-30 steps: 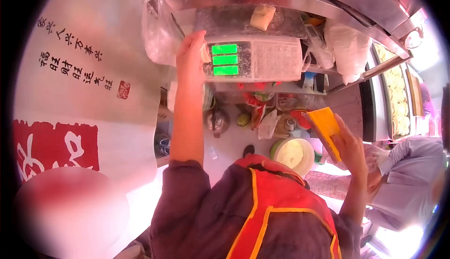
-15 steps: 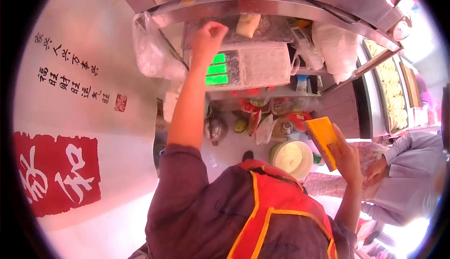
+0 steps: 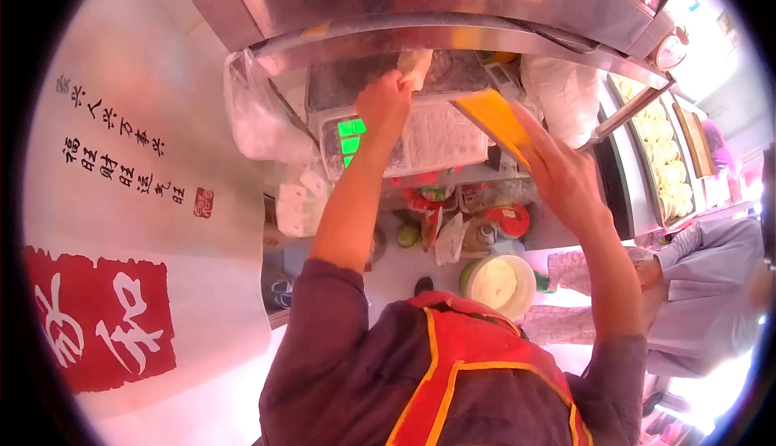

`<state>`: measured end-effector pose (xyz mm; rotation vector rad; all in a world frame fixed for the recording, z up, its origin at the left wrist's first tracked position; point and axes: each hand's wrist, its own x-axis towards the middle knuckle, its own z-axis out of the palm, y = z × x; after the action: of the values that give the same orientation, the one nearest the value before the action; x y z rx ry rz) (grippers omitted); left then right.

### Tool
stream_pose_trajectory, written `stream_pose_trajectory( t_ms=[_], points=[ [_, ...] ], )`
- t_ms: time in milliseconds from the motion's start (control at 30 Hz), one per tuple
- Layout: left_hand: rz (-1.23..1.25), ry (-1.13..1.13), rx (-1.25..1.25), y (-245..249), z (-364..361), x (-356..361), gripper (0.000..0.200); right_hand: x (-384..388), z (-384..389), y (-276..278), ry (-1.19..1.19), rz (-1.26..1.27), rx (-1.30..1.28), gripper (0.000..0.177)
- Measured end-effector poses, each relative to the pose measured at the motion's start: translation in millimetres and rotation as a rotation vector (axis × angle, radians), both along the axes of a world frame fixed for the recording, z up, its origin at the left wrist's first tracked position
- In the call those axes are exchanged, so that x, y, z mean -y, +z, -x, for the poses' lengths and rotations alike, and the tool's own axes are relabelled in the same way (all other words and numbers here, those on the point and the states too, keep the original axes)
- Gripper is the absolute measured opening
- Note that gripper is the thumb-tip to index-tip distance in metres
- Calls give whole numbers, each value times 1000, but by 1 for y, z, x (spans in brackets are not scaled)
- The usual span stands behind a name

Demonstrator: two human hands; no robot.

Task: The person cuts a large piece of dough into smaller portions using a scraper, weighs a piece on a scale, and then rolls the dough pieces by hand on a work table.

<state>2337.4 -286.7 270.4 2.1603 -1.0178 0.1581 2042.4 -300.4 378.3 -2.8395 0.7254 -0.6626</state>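
My left hand (image 3: 385, 100) reaches up to a pale lump of dough (image 3: 414, 66) on the metal pan of a weighing scale (image 3: 364, 82); its fingers touch or pinch the dough, and the grip itself is hidden. The scale's green display (image 3: 349, 136) and white keypad (image 3: 439, 135) lie just below that hand. My right hand (image 3: 560, 173) holds a yellow dough scraper (image 3: 493, 115), raised over the keypad, its blade pointing at the scale pan.
A clear plastic bag (image 3: 260, 108) hangs left of the scale, white bags (image 3: 562, 94) right. Trays of round buns (image 3: 664, 155) sit at right. Below are a white tub (image 3: 499, 283) and jars. Another person's sleeve (image 3: 703, 284) is at lower right.
My left hand rose from beside the display to the dough on the pan. My right hand lifted the scraper from beside the tub up to the scale.
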Motion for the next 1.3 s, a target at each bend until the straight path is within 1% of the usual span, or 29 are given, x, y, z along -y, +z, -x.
stream_pose_trajectory(
  t_ms=[33,100,133,233,333,433,500,533,600,700,767,800,833,867,933,967,1000,1033,1067,1100,1133,1167,1233,1267,1300],
  points=[
    [43,-1,54,-3,2,-4,19,2,-20,6,5,23,-8,60],
    [131,3,162,-7,4,-12,15,11,-51,6,77,159,-63,69],
    [129,14,158,-8,5,-14,14,15,-65,5,115,228,-90,74],
    [150,40,128,-9,13,-18,13,21,-94,6,160,319,-110,77],
    [215,47,91,-10,15,-21,13,26,-112,7,187,361,-152,75],
    [231,22,65,-9,15,-24,13,32,-125,16,253,310,-206,72],
    [212,-4,5,-5,19,-29,17,33,-137,21,291,251,-230,68],
    [227,-5,3,-6,19,-29,13,33,-143,23,308,222,-241,65],
    [262,-11,2,-11,17,-27,7,32,-155,23,361,283,-213,59],
    [384,-58,20,-21,8,-25,8,40,-169,15,403,308,-223,48],
    [394,-174,145,-37,-8,-23,9,38,-160,27,356,395,-328,43],
    [399,-196,97,-28,-5,-26,10,38,-148,36,364,431,-301,43],
    [354,-192,89,-40,-13,-24,10,38,-135,44,392,465,-272,43],
    [382,-143,-88,-26,-4,-30,11,37,-118,50,344,427,-299,44],
    [450,-151,-64,-25,-3,-38,13,26,-91,63,335,334,-322,45],
    [480,-122,-48,-26,-3,-50,14,15,-66,73,264,284,-404,48],
    [558,-167,3,-26,-2,-58,10,16,-39,69,288,269,-281,54],
    [534,-118,-311,-20,3,-74,10,2,-18,87,190,94,-271,57],
    [517,-77,-627,-6,12,-92,10,8,17,81,210,-21,-5,54],
    [498,-44,-946,-1,16,-106,10,4,48,87,-21,-321,53,50],
    [696,-126,-1008,-18,7,-119,12,0,67,81,-121,-395,221,51],
    [711,-36,-1085,-18,2,-133,15,-6,85,71,-234,-473,384,51],
    [905,-163,-1299,-16,0,-169,13,-8,118,40,-324,-531,204,52],
    [993,-102,-1408,-15,-1,-176,12,-8,130,19,-361,-551,122,52],
    [1083,-45,-1511,-11,-3,-177,11,-10,138,-10,-268,-611,186,51]
  ],
)
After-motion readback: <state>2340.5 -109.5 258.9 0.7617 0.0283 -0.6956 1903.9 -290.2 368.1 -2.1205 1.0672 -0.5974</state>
